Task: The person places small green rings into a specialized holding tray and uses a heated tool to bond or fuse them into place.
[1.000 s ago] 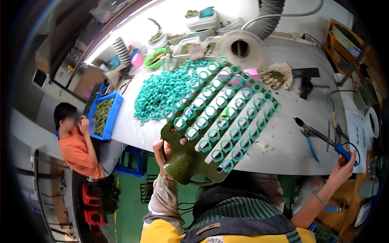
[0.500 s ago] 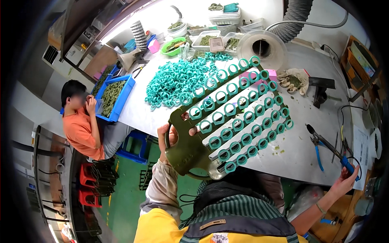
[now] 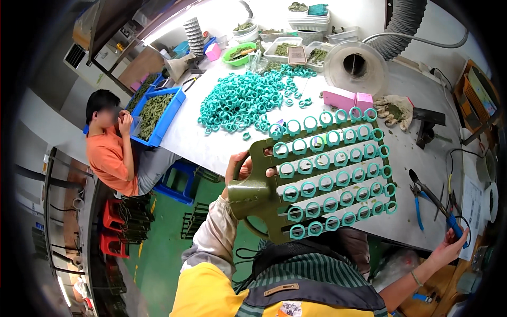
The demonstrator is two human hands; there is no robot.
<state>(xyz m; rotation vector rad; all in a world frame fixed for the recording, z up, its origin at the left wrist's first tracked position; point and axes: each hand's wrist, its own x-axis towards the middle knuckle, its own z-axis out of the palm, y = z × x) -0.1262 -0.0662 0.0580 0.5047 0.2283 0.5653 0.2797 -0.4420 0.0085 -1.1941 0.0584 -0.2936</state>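
Note:
An olive-green frame [image 3: 259,193] with several parallel bars is held up over the table's near edge. Rows of teal rings [image 3: 325,183] sit along its bars. My left hand [image 3: 240,169] is closed around the frame's handle, with fingertips showing through the openings. At the far right of the table, my right hand [image 3: 451,244] is closed at the blue handle of a long dark tool [image 3: 453,224] whose exact kind I cannot make out. Blue-handled pliers [image 3: 418,208] lie just beside it. Beyond the frame is a large heap of loose teal rings [image 3: 237,103].
A pink box [image 3: 339,98], a stained glove [image 3: 393,111] and a black metal stand [image 3: 425,124] lie behind the frame. A clear round hood [image 3: 355,68] and tubs of green pieces [image 3: 281,50] stand farther back. Someone in orange [image 3: 108,164] sits at left by a blue tray [image 3: 171,105].
The frame has turned clockwise and dropped nearer, so its rows lie flatter. My left hand moved with it. The view has shifted slightly; my right hand stays at the blue handle.

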